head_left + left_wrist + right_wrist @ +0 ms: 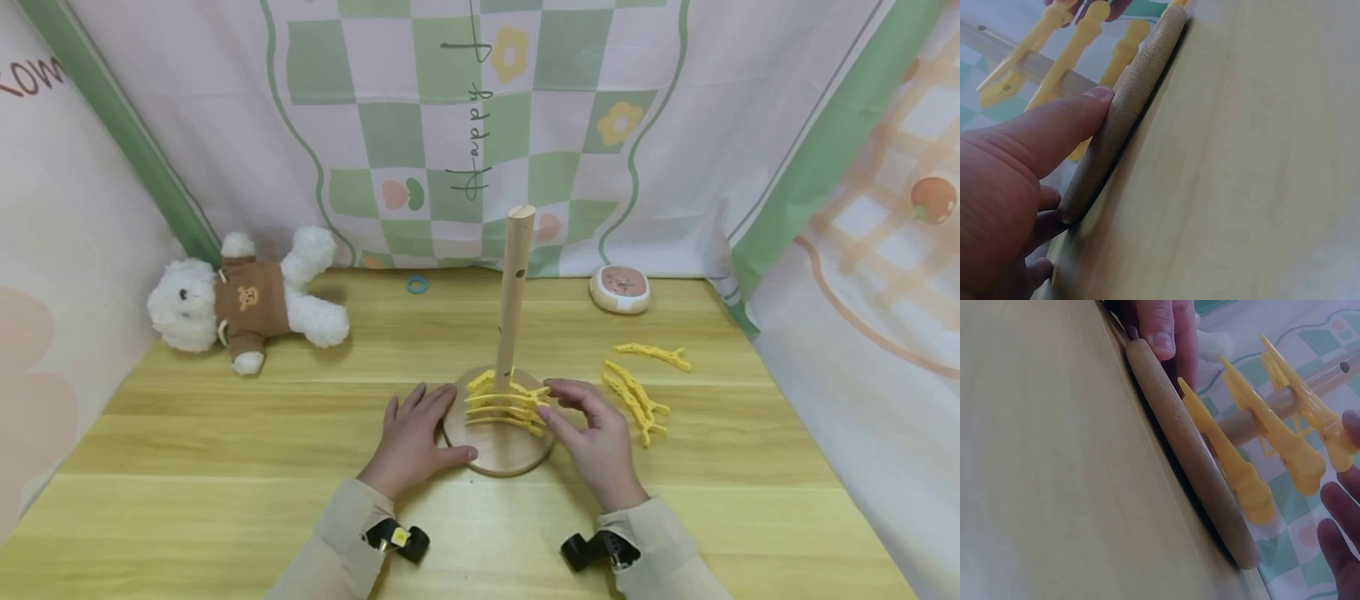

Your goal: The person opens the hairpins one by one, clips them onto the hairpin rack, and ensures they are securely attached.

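A round wooden base (504,457) carries an upright wooden pole (513,292) with small holes in it. Several yellow plastic branch-like strips (1285,440), with knobbed ends, sit one above another around the pole's lower part. My left hand (414,442) rests at the base's left side, fingers spread along the rim and thumb on the front edge. In the left wrist view its thumb (1063,128) presses the rim from above. My right hand (596,433) pinches the right end of the upper strip between thumb and fingers.
Loose yellow strips (636,396) lie to the right of the base. A white plush toy (255,300) in a brown shirt lies at the back left. A small blue ring (417,285) and a round white-and-pink device (620,289) lie near the back curtain (450,75).
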`<act>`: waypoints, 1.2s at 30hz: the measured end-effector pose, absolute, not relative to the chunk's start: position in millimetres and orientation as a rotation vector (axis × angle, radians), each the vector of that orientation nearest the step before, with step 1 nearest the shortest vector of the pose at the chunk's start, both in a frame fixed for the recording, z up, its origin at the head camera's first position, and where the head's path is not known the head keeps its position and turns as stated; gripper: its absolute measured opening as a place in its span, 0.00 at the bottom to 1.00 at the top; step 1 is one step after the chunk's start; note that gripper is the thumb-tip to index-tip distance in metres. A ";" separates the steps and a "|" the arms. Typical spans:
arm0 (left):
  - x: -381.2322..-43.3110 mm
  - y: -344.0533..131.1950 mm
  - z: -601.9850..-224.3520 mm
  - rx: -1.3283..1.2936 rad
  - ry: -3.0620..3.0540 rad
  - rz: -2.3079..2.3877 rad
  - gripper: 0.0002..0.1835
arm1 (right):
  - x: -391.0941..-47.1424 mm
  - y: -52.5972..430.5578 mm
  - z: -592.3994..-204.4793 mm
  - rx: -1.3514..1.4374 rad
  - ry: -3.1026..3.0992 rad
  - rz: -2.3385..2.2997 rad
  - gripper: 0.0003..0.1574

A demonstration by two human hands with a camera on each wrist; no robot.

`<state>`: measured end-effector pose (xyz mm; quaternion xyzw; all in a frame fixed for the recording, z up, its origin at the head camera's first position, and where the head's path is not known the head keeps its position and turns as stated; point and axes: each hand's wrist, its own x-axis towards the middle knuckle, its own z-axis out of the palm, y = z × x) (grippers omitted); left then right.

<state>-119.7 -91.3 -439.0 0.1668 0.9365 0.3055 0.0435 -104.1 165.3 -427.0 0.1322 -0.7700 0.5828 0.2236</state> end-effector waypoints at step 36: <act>-122.6 -96.1 -440.5 0.481 2.830 0.960 0.52 | -131.9 322.2 -441.0 -0.265 -2.577 1.125 0.36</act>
